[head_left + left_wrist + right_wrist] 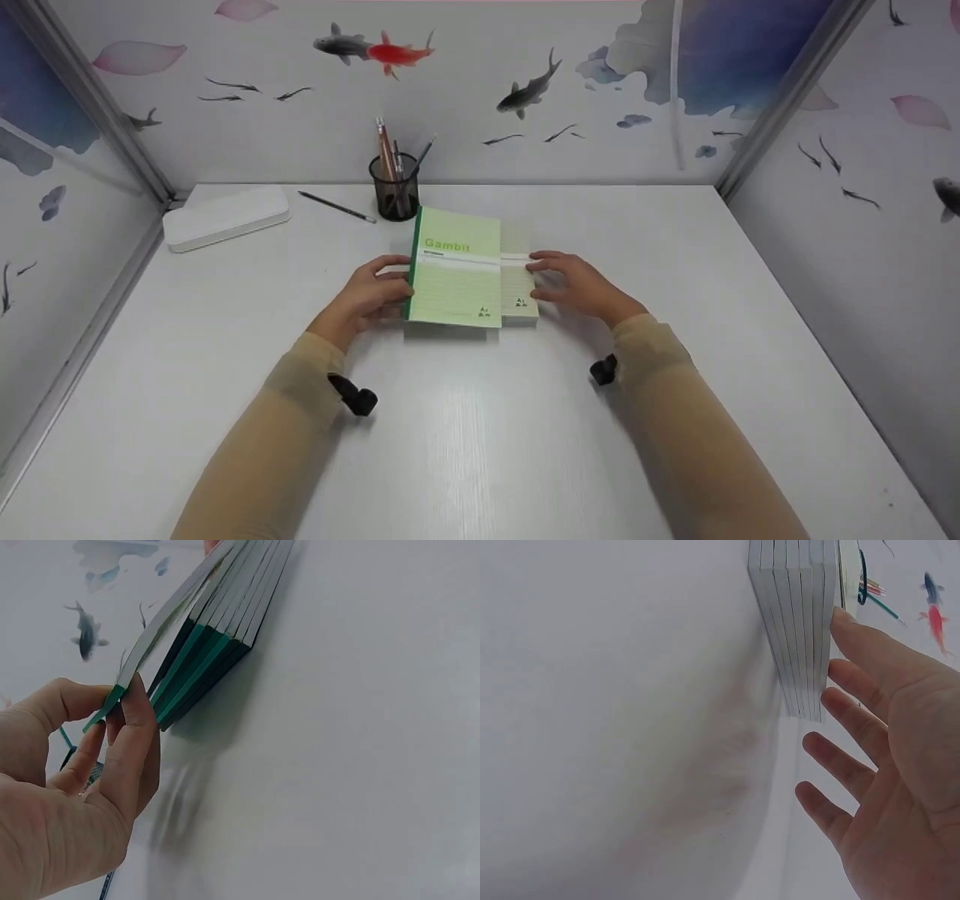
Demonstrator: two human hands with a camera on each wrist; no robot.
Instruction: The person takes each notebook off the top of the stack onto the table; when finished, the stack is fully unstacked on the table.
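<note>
A pale green notebook [457, 289] with a dark green spine lies over a stack of similar notebooks [519, 289], shifted left so the stack's right part shows. My left hand [367, 296] pinches it at the spine. In the left wrist view, thumb and fingers grip that spine, and the top notebook [154, 626] tilts apart from the stack [244, 604] below. My right hand [581, 289] is at the stack's right edge. The right wrist view has the hand [904, 735] with spread fingers, thumb and fingertips touching or close beside the stack [799, 637].
A black mesh pen cup [396, 191] holding several pencils stands just behind the notebooks. One dark pencil [337, 207] lies left of it. At the back left is a white case [227, 219]. Printed wall panels border the white table [465, 450] at back and sides.
</note>
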